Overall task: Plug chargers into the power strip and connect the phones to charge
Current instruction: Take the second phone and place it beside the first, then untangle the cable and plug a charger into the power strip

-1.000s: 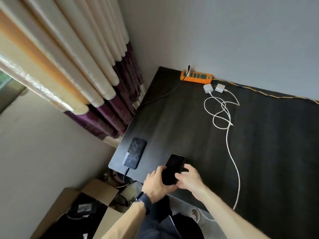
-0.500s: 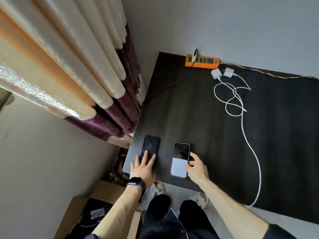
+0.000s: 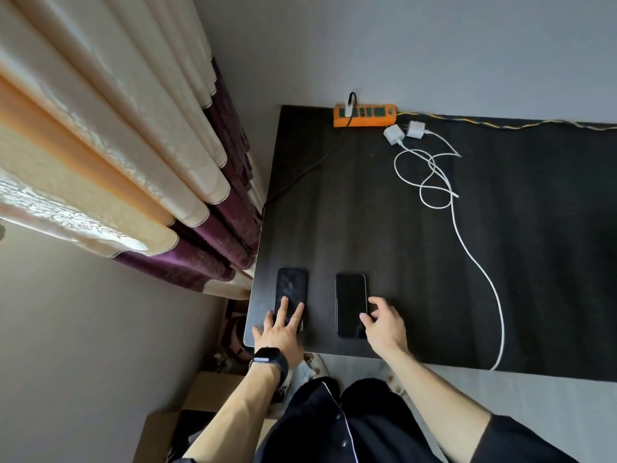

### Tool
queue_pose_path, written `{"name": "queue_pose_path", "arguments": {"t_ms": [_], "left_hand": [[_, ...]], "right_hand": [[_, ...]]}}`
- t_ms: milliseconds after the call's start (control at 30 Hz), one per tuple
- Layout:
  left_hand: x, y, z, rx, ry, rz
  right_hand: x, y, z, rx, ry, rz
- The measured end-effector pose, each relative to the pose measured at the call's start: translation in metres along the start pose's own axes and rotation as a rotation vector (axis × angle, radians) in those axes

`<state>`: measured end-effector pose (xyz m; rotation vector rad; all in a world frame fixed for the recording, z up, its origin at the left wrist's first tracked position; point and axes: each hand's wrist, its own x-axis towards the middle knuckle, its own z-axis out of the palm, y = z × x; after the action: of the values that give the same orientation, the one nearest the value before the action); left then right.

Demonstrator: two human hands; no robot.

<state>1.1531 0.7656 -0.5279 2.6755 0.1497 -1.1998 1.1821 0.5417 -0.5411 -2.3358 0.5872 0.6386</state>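
Beneath left hand, left phone; beside right hand, right phone.

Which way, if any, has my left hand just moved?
Yes: left hand went left toward the table corner, from the right phone onto the left phone.

A dark wood-grain desk fills the centre and right of the frame, its far edge against a plain grey wall. Curtains hang down the upper left in cream and orange folds, with a deep purple patterned band along the hem that reaches the desk's left edge. Below them is another bare wall. An open cardboard box sits at the lower left with dark contents. Small clutter under the desk's left corner is too dim to tell. Pale grey floor shows at the lower right.
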Motion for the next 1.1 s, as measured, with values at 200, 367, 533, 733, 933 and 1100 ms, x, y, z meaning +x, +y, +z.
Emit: {"name": "queue_pose_path", "arguments": {"t_ms": [200, 367, 533, 733, 933, 1100], "left_hand": [[0.004, 0.005, -0.012, -0.003, 0.119, 0.010], [0.019, 0.022, -0.041, -0.031, 0.208, -0.011], [0.056, 0.067, -0.081, -0.064, 0.270, 0.068], [0.122, 0.143, -0.138, -0.107, 0.327, 0.123], [0.188, 0.187, -0.165, -0.144, 0.253, 0.004], [0.210, 0.196, -0.157, -0.084, 0.177, -0.089]], "right_hand": [[0.002, 0.002, -0.002, 0.007, -0.081, 0.008], [0.012, 0.009, -0.029, 0.063, -0.130, 0.029], [0.046, 0.004, -0.089, 0.144, -0.058, -0.022], [0.123, -0.036, -0.175, 0.214, 0.081, -0.161], [0.221, -0.076, -0.224, 0.171, 0.081, -0.267], [0.305, -0.104, -0.229, -0.062, 0.116, -0.365]]}}
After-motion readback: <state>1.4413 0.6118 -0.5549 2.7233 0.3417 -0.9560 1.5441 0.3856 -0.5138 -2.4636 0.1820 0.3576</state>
